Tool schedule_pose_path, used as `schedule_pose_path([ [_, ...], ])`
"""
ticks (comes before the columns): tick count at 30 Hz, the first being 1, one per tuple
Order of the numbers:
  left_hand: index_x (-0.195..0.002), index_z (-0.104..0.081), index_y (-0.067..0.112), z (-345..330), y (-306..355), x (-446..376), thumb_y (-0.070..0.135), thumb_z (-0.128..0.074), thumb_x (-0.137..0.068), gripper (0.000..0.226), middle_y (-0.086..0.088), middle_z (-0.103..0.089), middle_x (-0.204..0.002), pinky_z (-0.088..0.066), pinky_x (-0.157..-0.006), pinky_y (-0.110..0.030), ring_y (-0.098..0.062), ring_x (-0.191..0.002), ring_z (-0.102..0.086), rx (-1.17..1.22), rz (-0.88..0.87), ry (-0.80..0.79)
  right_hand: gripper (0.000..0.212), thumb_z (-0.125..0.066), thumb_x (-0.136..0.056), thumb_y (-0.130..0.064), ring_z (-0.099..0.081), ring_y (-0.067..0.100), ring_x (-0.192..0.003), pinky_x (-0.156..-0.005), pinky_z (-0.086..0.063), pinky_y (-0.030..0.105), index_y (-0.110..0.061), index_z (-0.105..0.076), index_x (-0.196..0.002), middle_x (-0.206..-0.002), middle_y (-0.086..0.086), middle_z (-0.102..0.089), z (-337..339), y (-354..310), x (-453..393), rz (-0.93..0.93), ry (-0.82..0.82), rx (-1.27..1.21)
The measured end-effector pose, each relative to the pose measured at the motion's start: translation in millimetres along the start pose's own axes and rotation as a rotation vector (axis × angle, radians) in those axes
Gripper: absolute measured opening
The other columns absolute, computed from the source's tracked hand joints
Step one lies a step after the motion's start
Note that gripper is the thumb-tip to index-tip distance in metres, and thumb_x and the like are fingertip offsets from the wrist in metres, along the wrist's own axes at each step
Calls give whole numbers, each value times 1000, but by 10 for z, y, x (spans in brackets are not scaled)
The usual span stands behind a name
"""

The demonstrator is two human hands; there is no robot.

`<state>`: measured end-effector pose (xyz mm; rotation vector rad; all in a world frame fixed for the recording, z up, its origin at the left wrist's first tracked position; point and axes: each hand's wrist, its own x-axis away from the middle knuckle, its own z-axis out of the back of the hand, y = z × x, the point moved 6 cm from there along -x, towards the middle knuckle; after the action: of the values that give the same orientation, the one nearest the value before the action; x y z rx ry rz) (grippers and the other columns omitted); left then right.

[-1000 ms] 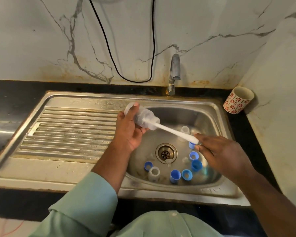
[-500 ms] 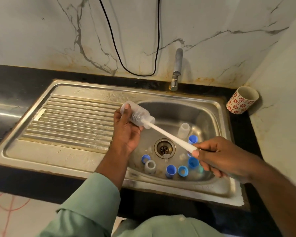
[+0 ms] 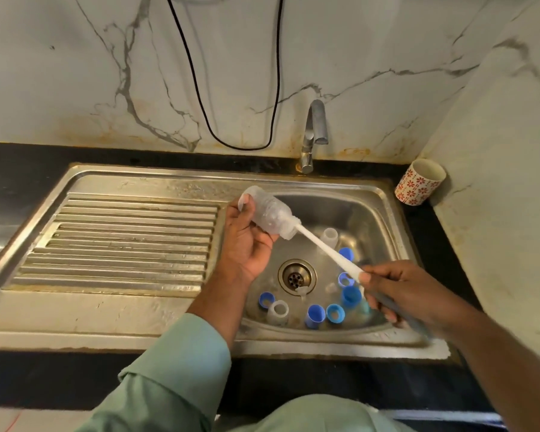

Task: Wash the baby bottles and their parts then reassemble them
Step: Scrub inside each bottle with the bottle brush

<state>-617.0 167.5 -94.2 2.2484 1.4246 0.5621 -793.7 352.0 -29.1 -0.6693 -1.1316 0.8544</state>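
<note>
Left hand (image 3: 247, 241) grasps a clear plastic baby bottle (image 3: 270, 213), tilted with mouth toward the right, held over the far-left edge of the stainless steel sink basin (image 3: 384, 213). Right hand (image 3: 399, 291) clenched around the white plastic bottle-brush handle (image 3: 325, 249); brush end sits inside the bottle mouth. Basin floor: blue plastic collar rings (image 3: 315, 316) and clear plastic caps (image 3: 278, 312) scattered near and right of the round metal drain (image 3: 296, 277). Red-flowered white cup (image 3: 420, 182) on the counter, far right.
</note>
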Motion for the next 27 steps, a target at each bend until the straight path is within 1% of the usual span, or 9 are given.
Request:
schedule_pose_path([
  [4, -124, -49, 20, 73, -66, 13, 33, -84, -67, 68, -13, -49, -128, -59, -76, -56, -31, -111, -54, -3, 16, 173, 14, -61, -94, -28, -41, 16, -46, -43, -35, 27, -22, -73, -98, -60, 4, -56, -99, 85, 59, -3, -51, 158],
  [7, -127, -51, 20, 129, -161, -28, 34, -91, -60, 80, -13, -50, -127, -58, -76, -57, -34, -114, -54, 18, 53, 124, 15, -61, -95, -24, -43, 18, -46, -42, -35, 28, -20, -75, -94, -64, 6, -62, 16, 41, 35, 4, -3, 86],
  [9, -119, -53, 19, 56, -175, -57, 30, -84, -69, 60, -12, -51, -124, -50, -87, -69, -34, -116, -53, -33, 48, 90, 17, -60, -95, -25, -43, 18, -47, -44, -35, 29, -18, -74, -90, -68, 6, -64, 17, 86, -18, -36, 57, -1],
  [12, -110, -55, 22, 32, -203, -132, 24, -65, -84, 28, -8, -54, -119, -54, -85, -61, -32, -115, -52, -48, 45, 143, 18, -59, -95, -29, -44, 17, -48, -43, -37, 27, -17, -72, -91, -64, 2, -61, -40, 95, -59, -58, 30, 123],
  [14, -116, -53, 21, 97, -206, -185, 25, -63, -84, 34, -10, -53, -124, -59, -76, -54, -33, -117, -51, -2, 61, 179, 18, -61, -94, -30, -45, 18, -48, -43, -39, 26, -17, -73, -90, -65, 4, -62, -37, 45, -54, -58, -48, 128],
  [16, -122, -50, 20, 94, -195, -267, 25, -64, -84, 41, -13, -49, -127, -56, -81, -60, -35, -119, -49, 1, 83, 153, 14, -63, -93, -26, -46, 21, -51, -45, -40, 30, -19, -75, -93, -69, 8, -65, 48, -5, -126, -56, -25, 60],
  [20, -110, -53, 20, 42, -137, -342, 16, -55, -96, 15, -9, -53, -116, -46, -91, -69, -32, -113, -51, -53, 66, 146, 9, -64, -92, -28, -52, 15, -53, -53, -44, 28, -29, -72, -87, -66, 3, -63, 94, -35, -305, 6, 156, 239],
  [23, -120, -50, 17, 163, -36, -397, 20, -58, -93, 28, -10, -55, -118, -49, -92, -65, -33, -115, -52, -59, 44, 195, 10, -60, -95, -31, -52, 3, -53, -53, -42, 16, -34, -67, -89, -67, -3, -59, -38, -105, -343, 108, 133, 500],
  [27, -126, -50, 17, 180, 47, -434, 26, -73, -79, 53, -17, -51, -130, -46, -93, -70, -43, -129, -49, -56, 47, 176, 18, -54, -97, -34, -54, -2, -56, -49, -38, 13, -28, -70, -105, -77, -6, -61, -15, -201, -355, 169, 265, 549],
])
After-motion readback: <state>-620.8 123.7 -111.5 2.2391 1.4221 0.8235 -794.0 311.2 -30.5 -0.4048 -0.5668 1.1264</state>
